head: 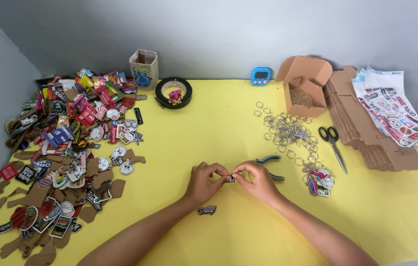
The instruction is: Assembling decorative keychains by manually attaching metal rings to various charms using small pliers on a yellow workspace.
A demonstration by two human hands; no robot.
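A wide yellow table top is carrying a big heap of colourful printed charms at its left. Near the front middle, the left hand and right hand are meeting, fingertips pinching one small dark flat charm between them, just above the table.
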